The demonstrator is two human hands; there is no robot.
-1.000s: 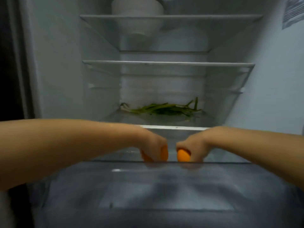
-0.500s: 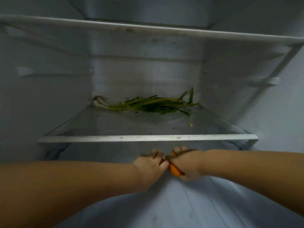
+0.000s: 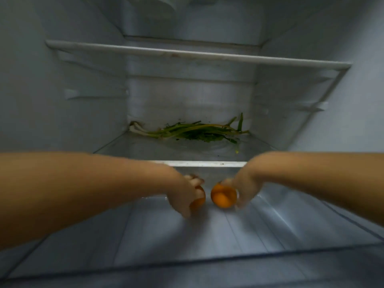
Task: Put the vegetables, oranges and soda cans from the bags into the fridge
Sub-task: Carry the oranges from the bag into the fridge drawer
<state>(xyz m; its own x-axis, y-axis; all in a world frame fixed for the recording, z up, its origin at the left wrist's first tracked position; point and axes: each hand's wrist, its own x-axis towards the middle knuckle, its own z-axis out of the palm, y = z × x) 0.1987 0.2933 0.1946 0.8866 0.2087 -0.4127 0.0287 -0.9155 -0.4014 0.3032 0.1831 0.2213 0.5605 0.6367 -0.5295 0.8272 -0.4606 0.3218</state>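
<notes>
Both my arms reach into the fridge's bottom drawer [image 3: 207, 242]. My left hand [image 3: 182, 196] curls over an orange [image 3: 199, 201], hiding most of it. My right hand [image 3: 247, 188] grips a second orange [image 3: 223, 196] from its right side, fingers over the top. The two oranges are low over the drawer floor, a small gap between them; I cannot tell whether they rest on it. A bunch of leafy green vegetables [image 3: 197, 132] lies at the back of the glass shelf [image 3: 207, 163] just above the hands.
Another glass shelf [image 3: 187, 53] spans the fridge higher up, with a white bowl [image 3: 155, 5] above it at the top edge. Fridge walls close in on both sides. The drawer's ribbed floor stretches toward me.
The hands, pressed together half a second ago, have moved apart and lower in the drawer; both oranges now show separately. The view has tilted up slightly.
</notes>
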